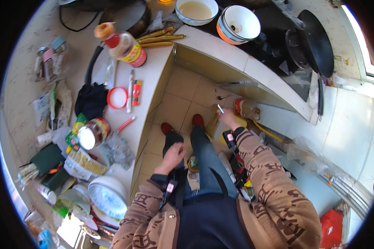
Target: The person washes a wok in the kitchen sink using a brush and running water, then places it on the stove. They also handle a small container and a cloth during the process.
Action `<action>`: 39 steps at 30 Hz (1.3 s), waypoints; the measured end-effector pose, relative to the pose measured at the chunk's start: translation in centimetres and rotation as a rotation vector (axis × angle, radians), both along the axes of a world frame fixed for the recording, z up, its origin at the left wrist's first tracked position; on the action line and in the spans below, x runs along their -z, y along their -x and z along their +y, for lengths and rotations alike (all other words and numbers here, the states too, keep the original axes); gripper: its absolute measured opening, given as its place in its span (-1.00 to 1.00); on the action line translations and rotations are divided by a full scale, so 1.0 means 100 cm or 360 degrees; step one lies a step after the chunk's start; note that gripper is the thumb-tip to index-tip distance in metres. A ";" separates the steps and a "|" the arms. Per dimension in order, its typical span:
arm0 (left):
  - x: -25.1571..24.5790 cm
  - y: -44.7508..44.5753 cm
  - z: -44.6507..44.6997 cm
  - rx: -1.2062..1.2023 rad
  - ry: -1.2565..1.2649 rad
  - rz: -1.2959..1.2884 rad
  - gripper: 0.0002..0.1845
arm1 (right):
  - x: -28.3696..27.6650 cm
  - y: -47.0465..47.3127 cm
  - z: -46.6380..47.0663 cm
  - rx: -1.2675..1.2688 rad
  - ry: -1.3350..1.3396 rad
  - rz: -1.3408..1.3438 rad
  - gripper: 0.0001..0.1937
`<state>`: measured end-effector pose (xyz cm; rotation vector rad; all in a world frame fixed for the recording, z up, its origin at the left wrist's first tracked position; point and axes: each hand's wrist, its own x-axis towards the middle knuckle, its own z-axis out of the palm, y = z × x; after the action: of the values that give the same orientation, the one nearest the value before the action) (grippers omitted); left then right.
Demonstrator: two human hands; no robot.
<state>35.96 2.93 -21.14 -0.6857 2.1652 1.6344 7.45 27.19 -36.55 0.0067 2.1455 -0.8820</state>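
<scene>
My left hand (173,155) is held over my thigh with its fingers curled; nothing shows in it. A small white stick, possibly a cigarette (220,109), sticks out of the fingers of my right hand (229,118), which is out over the floor near a yellowish container (241,122). On the counter to the left lie a red lighter (136,92), a white pen-like stick (130,91), a red-rimmed round lid (117,97) and a red marker or tube (126,123). A plastic bottle with a red and yellow label (132,53) stands behind them.
Stacked bowls (241,23), a bowl of cloudy liquid (197,11) and a black wok (316,43) sit at the stove. A knife (110,73), a jar (98,130) and white bowls (107,196) crowd the left counter. A plastic jug (243,108) and pipes (346,190) are low on the right.
</scene>
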 end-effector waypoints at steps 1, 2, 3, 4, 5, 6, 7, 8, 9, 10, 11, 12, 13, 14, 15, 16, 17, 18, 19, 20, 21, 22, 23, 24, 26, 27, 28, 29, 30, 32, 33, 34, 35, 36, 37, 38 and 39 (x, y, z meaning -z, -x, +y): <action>0.031 -0.017 0.008 0.0171 0.0259 -0.0091 -0.67 | 0.029 0.001 0.004 -0.0041 -0.0131 -0.0010 -0.78; 0.056 -0.033 0.018 0.0261 0.0437 -0.0216 -0.62 | 0.057 0.001 0.012 -0.0174 -0.0144 0.0128 -0.77; 0.082 -0.046 0.023 0.0244 0.0513 -0.0287 -0.58 | 0.087 0.002 0.018 -0.0243 -0.0292 0.0196 -0.75; 0.103 -0.056 0.028 0.0209 0.0630 -0.0284 -0.56 | 0.118 0.006 0.022 -0.0215 -0.0289 0.0146 -0.75; 0.120 -0.063 0.032 0.0189 0.0730 -0.0316 -0.54 | 0.148 0.010 0.027 -0.0150 -0.0365 0.0041 -0.74; 0.132 -0.070 0.034 0.0179 0.0763 -0.0310 -0.54 | 0.177 0.015 0.033 -0.0070 -0.0522 -0.0092 -0.74; 0.141 -0.074 0.036 0.0189 0.0756 -0.0362 -0.54 | 0.206 0.022 0.038 -0.0080 -0.0486 -0.0027 -0.74; 0.149 -0.076 0.037 0.0258 0.0783 -0.0383 -0.55 | 0.235 0.030 0.040 -0.0071 -0.0528 0.0016 -0.74; 0.149 -0.077 0.039 0.0362 0.0756 -0.0546 -0.57 | 0.252 0.038 0.050 -0.0054 -0.0633 0.0038 -0.74; 0.155 -0.076 0.040 0.0279 0.0781 -0.0411 -0.60 | 0.281 0.046 0.052 -0.0194 -0.0629 0.0228 -0.77; 0.156 -0.075 0.040 0.0215 0.0852 -0.0293 -0.63 | 0.308 0.053 0.052 -0.0322 -0.0660 0.0404 -0.80; 0.160 -0.072 0.038 0.0215 0.0819 -0.0367 -0.65 | 0.335 0.063 0.051 -0.0444 -0.0795 0.0494 -0.83; 0.162 -0.069 0.036 0.0221 0.0855 -0.0310 -0.66 | 0.358 0.073 0.052 -0.0847 -0.0858 0.0536 -0.85; 0.164 -0.067 0.031 0.0248 0.0846 -0.0382 -0.67 | 0.380 0.087 0.053 -0.1245 -0.1022 0.0476 -0.86; 0.166 -0.064 0.025 0.0281 0.0858 -0.0405 -0.67 | 0.403 0.098 0.049 -0.1641 -0.1196 0.0394 -0.84; 0.168 -0.060 0.019 0.0302 0.0903 -0.0395 -0.68 | 0.424 0.105 0.046 -0.1815 -0.1331 0.0435 -0.79; 0.172 -0.055 0.014 0.0284 0.0896 -0.0423 -0.68 | 0.445 0.112 0.044 -0.1742 -0.1348 0.0518 -0.70; 0.173 -0.051 0.007 0.0260 0.0917 -0.0420 -0.69 | 0.463 0.120 0.042 -0.1604 -0.1343 0.0484 -0.68; 0.178 -0.043 0.003 0.0249 0.0899 -0.0493 -0.69 | 0.480 0.134 0.044 -0.1486 -0.1389 0.0362 -0.65; 0.170 -0.041 0.000 0.0267 0.0773 -0.0570 -0.69 | 0.493 0.140 0.049 -0.1506 -0.1364 0.0399 -0.68; 0.169 -0.036 -0.003 0.0280 0.0779 -0.0563 -0.69 | 0.503 0.148 0.058 -0.1538 -0.1389 0.0346 -0.69; 0.172 -0.027 -0.007 0.0283 0.0789 -0.0549 -0.70 | 0.515 0.162 0.066 -0.1571 -0.1415 0.0306 -0.69; 0.170 -0.025 -0.008 0.0288 0.0802 -0.0541 -0.71 | 0.526 0.167 0.071 -0.1657 -0.1463 0.0262 -0.68; 0.172 -0.017 -0.013 0.0263 0.0807 -0.0519 -0.70 | 0.538 0.172 0.077 -0.1577 -0.1363 0.0403 -0.67; 0.170 -0.009 -0.016 0.0243 0.0811 -0.0505 -0.70 | 0.551 0.182 0.089 -0.1563 -0.1270 0.0541 -0.66; 0.169 -0.005 -0.016 0.0236 0.0810 -0.0500 -0.69 | 0.553 0.185 0.091 -0.1561 -0.1213 0.0669 -0.66; 0.167 -0.003 -0.013 0.0277 0.0802 -0.0522 -0.69 | 0.549 0.186 0.097 -0.1621 -0.1277 0.0647 -0.66; 0.164 -0.002 -0.011 0.0326 0.0779 -0.0546 -0.69 | 0.543 0.182 0.099 -0.1622 -0.1421 0.0533 -0.68; 0.159 -0.004 -0.004 0.0369 0.0748 -0.0565 -0.68 | 0.531 0.178 0.101 -0.1480 -0.1428 0.0395 -0.69; 0.157 -0.008 0.007 0.0264 0.0766 -0.0453 -0.70 | 0.490 0.157 0.087 -0.1188 -0.1136 0.0522 -0.69; 0.158 -0.012 0.011 0.0228 0.0760 -0.0437 -0.71 | 0.463 0.140 0.078 -0.1070 -0.1026 0.0556 -0.69; 0.155 -0.018 0.015 0.0232 0.0762 -0.0439 -0.73 | 0.430 0.121 0.063 -0.1100 -0.0742 0.0685 -0.70; 0.153 -0.024 0.019 0.0136 0.0768 -0.0349 -0.74 | 0.391 0.105 0.046 -0.1152 -0.0543 0.0744 -0.71; 0.153 -0.031 0.021 0.0137 0.0760 -0.0323 -0.73 | 0.346 0.091 0.029 -0.1043 -0.0250 0.0814 -0.75; 0.149 -0.038 0.028 0.0122 0.0782 -0.0267 -0.73 | 0.289 0.069 0.015 -0.0936 -0.0172 0.0711 -0.80; 0.152 -0.043 0.031 0.0131 0.0741 -0.0335 -0.74 | 0.234 0.053 -0.004 -0.1072 -0.0227 0.0649 -0.78; 0.152 -0.049 0.036 0.0125 0.0722 -0.0373 -0.75 | 0.172 0.042 -0.018 -0.1072 0.0091 0.0679 -0.79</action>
<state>40.86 6.53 -36.33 -0.8532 2.3643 0.9693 3.23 25.40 -53.78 -0.9502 2.2634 -0.5671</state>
